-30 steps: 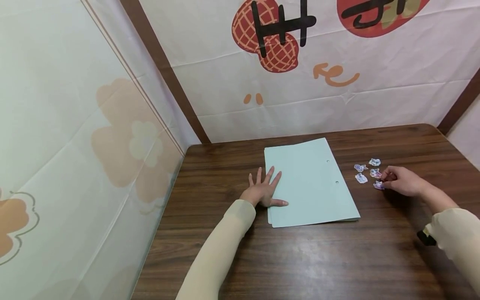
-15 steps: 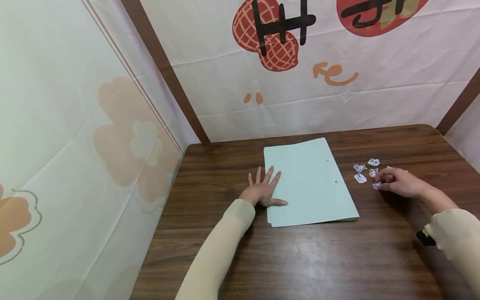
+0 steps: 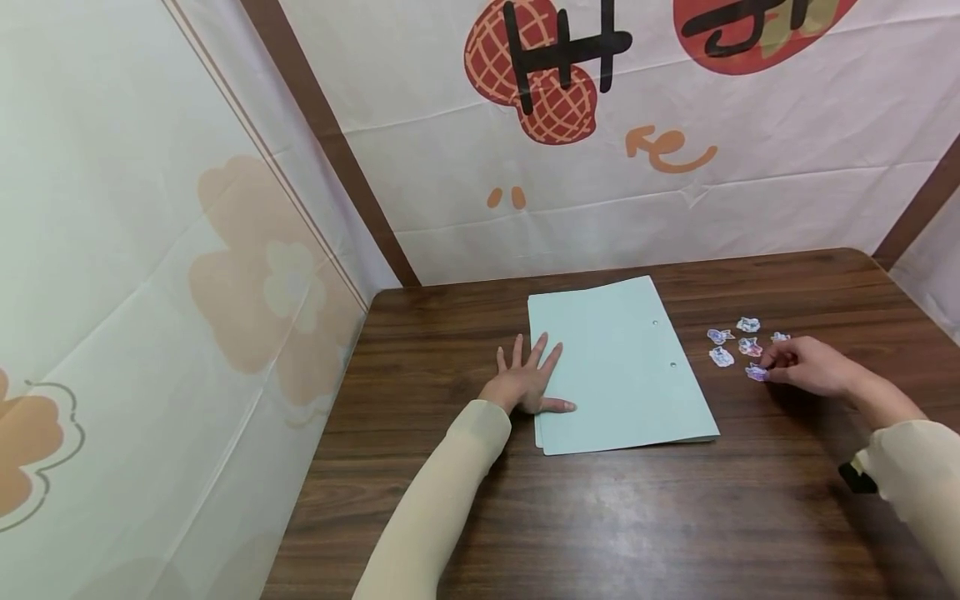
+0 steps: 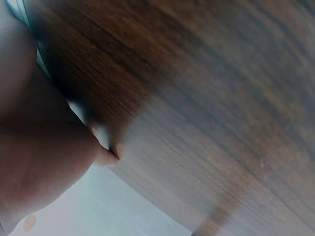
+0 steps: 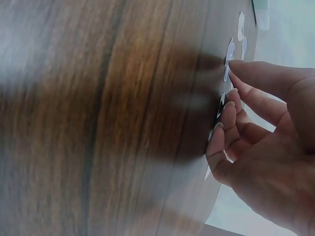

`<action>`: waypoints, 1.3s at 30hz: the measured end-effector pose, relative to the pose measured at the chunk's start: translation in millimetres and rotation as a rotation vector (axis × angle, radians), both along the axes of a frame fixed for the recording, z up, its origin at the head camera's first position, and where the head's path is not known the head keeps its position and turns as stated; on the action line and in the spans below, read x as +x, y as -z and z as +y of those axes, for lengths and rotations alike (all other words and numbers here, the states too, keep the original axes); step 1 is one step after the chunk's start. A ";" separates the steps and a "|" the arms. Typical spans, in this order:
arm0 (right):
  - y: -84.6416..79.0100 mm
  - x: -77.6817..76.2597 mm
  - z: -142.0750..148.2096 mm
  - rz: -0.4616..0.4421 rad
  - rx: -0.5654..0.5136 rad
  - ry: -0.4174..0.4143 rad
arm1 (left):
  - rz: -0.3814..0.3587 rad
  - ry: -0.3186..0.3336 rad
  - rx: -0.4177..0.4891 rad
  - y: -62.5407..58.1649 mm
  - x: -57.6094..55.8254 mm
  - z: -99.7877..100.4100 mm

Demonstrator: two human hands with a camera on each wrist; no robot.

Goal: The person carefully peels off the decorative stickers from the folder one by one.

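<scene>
My left hand [image 3: 525,385] lies with its fingers spread across the left edge of a pale green folder [image 3: 622,375], partly on the table. To the folder's right, my right hand [image 3: 813,367] pinches a small purple-and-white cut-out sticker [image 3: 757,372] between thumb and index finger, low over the table. The right wrist view shows that sticker [image 5: 227,72] edge-on at the fingertips, the other fingers curled beneath. Similar stickers lie close by: a purple one [image 3: 720,336], a bluish one [image 3: 722,357], one at the back [image 3: 748,324], and a pinkish one [image 3: 750,347].
Another sticker [image 3: 781,337] shows just behind the right hand. The dark wood table [image 3: 637,525] runs back to a printed cloth wall [image 3: 465,242], with a second cloth wall [image 3: 150,333] along the left.
My right hand moves slightly left, then back right with the pinched sticker. One sticker behind the hand has come into view. The left hand stays in place on the folder.
</scene>
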State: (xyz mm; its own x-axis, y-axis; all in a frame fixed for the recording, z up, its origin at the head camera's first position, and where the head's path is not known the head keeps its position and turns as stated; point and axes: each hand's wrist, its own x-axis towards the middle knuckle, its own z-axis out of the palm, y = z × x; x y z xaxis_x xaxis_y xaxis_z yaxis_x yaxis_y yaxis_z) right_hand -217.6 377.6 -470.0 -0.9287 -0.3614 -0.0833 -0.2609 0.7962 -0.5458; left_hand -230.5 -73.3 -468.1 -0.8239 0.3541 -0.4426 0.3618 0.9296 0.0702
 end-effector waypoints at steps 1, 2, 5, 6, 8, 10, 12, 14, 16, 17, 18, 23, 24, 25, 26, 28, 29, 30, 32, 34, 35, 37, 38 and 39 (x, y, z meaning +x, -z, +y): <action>-0.3 0.3 0.5 0.001 0.008 0.004 | 0.000 0.000 -0.001 0.1 -0.3 0.1; -0.3 0.7 0.7 0.005 0.013 0.008 | -0.001 0.000 -0.001 0.1 -0.4 0.0; -0.3 2.1 0.0 0.008 0.018 0.022 | -0.004 0.000 0.002 0.7 -0.3 -0.4; -0.1 2.4 -0.6 0.003 0.017 0.030 | -0.005 0.000 0.004 1.0 -0.2 -0.7; 0.6 2.6 -2.6 -0.010 0.015 0.048 | -0.008 -0.002 0.009 0.9 -0.3 -1.2; 1.6 2.3 -5.0 -0.015 0.016 0.061 | -0.009 -0.002 0.015 0.7 -0.4 -1.8; 2.4 2.2 -7.2 -0.020 0.021 0.073 | -0.008 -0.001 0.019 0.3 -0.4 -2.0; 3.0 2.3 -8.6 -0.018 0.023 0.076 | -0.008 -0.001 0.022 0.4 -0.3 -1.9; 3.6 2.7 -9.6 -0.018 0.021 0.080 | -0.008 0.000 0.020 0.8 -0.1 -2.1; 3.8 2.9 -9.8 -0.018 0.017 0.079 | -0.009 0.000 0.020 1.0 0.1 -2.1; 3.9 3.0 -9.8 -0.018 0.012 0.077 | -0.008 0.000 0.020 1.3 -0.1 -1.9; 3.6 2.0 -9.1 -0.018 0.009 0.075 | 0.000 0.001 0.005 2.3 -2.2 -0.5; 3.4 1.5 -9.3 -0.019 0.014 0.076 | 0.003 0.002 0.002 2.5 -2.9 -0.4; 3.1 1.0 -9.3 -0.023 0.019 0.078 | 0.005 0.004 -0.002 2.6 -3.4 -0.6; 2.5 0.5 -9.6 -0.031 0.025 0.080 | 0.006 0.005 -0.002 2.4 -4.2 -0.7; 0.5 -1.2 -9.9 -0.046 0.037 0.078 | 0.004 0.006 0.008 2.0 -5.7 -1.4; -0.7 -2.0 -10.5 -0.050 0.046 0.075 | -0.001 0.004 0.016 1.9 -6.4 -1.9; -2.0 -2.6 -11.3 -0.053 0.055 0.073 | -0.006 0.002 0.028 1.7 -6.8 -2.7; -5.9 -3.9 -14.0 -0.053 0.081 0.064 | -0.015 -0.006 0.058 1.2 -7.6 -4.8; -12.1 -5.0 -18.9 -0.049 0.101 0.060 | -0.006 -0.014 0.091 -0.2 -9.1 -7.1; -16.0 -5.3 -22.8 -0.039 0.108 0.061 | 0.012 -0.017 0.108 -1.2 -10.1 -8.0; -26.5 -5.6 -33.8 -0.022 0.113 0.072 | 0.061 -0.017 0.162 -4.1 -12.5 -9.3; -32.3 -5.8 -41.3 0.000 0.108 0.077 | 0.091 -0.012 0.195 -6.2 -14.0 -9.3; -38.0 -6.1 -49.5 0.031 0.100 0.079 | 0.125 -0.007 0.231 -8.4 -15.3 -9.1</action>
State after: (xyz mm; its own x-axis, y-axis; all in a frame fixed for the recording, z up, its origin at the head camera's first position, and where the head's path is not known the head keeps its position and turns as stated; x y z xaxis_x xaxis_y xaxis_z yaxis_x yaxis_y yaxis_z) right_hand -223.7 328.2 -432.0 -0.9565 -0.2786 -0.0864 -0.2108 0.8651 -0.4552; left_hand -245.8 -82.3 -459.6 -0.8697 0.4284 -0.2452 0.3751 0.8965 0.2359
